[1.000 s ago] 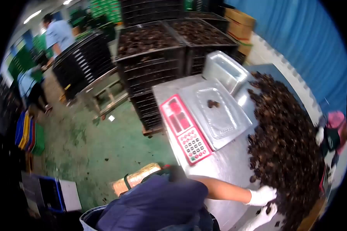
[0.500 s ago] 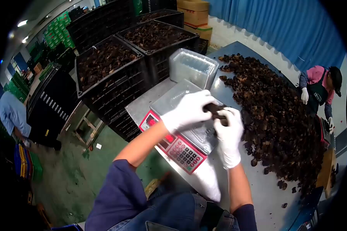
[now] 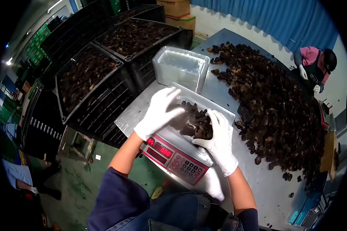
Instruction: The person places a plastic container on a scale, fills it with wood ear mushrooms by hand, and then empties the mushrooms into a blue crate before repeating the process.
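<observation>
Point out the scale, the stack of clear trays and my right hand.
Scale (image 3: 176, 159): head view, on its red-edged control panel.
Stack of clear trays (image 3: 181, 70): head view, on its upper surface.
Right hand (image 3: 222, 146): head view, on its gloved back.

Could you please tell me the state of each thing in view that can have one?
Clear tray: partly filled
Loose dark pieces: piled in the tray
Left hand: gloved, open
Right hand: gloved, open, thumb and fingers apart
Scale: on, its red display lit
Clear containers: stacked
Nearest black crate: filled
Table heap: loose, spread out
Blue curtain: hanging in folds
</observation>
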The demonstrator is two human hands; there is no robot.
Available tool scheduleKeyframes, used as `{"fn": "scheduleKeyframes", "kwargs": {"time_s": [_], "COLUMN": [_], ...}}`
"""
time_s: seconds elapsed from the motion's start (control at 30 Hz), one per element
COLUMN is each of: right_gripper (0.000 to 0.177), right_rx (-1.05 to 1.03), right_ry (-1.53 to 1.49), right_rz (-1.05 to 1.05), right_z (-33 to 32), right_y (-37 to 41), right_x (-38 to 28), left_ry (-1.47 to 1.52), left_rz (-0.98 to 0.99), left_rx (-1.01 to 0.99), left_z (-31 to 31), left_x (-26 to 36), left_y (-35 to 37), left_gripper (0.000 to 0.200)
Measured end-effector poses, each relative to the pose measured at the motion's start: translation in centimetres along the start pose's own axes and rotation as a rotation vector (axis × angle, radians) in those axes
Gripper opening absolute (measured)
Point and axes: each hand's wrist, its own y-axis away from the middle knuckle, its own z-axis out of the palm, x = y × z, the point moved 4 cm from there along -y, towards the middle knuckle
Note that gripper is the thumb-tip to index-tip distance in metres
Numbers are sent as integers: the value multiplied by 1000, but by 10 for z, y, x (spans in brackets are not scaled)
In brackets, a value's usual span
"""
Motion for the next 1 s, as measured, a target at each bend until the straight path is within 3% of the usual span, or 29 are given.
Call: {"fn": "scheduleKeyframes", "kwargs": {"time_s": [0.1,0.2,0.27,0.33,0.4,0.47,0.53,0.6,0.63,0.67,0.7,0.73,0.8,0.87,1.0], "right_gripper": [109,97,98,99,95,90,82,74,72,70,69,69,62,55,47], "right_rx": [-20,-10,23,45,77,134,231,347,302,252,150,144,54,-8,16], "right_ry": [12,-2,27,80,51,105,229,503,634,764,696,612,560,416,404], "right_rz": [11,31,-32,-44,-80,-43,65,182,281,373,440,348,268,337,309], "right_z": [-1,-4,-7,-15,-30,-48,-67,-76,-72,-66,-59,-48,-44,-48,-67], "right_y": [5,14,25,37,51,65,75,82,88,99,114,132,156,184,237], "right_x": [5,4,10,21,39,68,109,170,203,232,256,272,240,216,194], "left_ry": [-40,121,60,176,140,118,65,169,88,171,367,499,513,555,681], "left_rz": [-294,-335,-293,-442,-472,-385,-317,-323,-147,-100,-61,-152,119,140,225], "left_rx": [179,161,181,116,56,229,391,364,354,305,158,-20,-206,-476,-556], "left_z": [11,21,20,15,8,-4,-13,-22,-10,-4,10,43,87,125,181], "left_x": [-19,-18,-7,3,11,22,36,76,87,112,134,150,188,215,238], "left_y": [12,25,31,37,39,46,58,59,64,65,68,79,96,111,140], "left_gripper": [55,52,51,44,45,51,45,43,42,40,39,36,32,31,32]}}
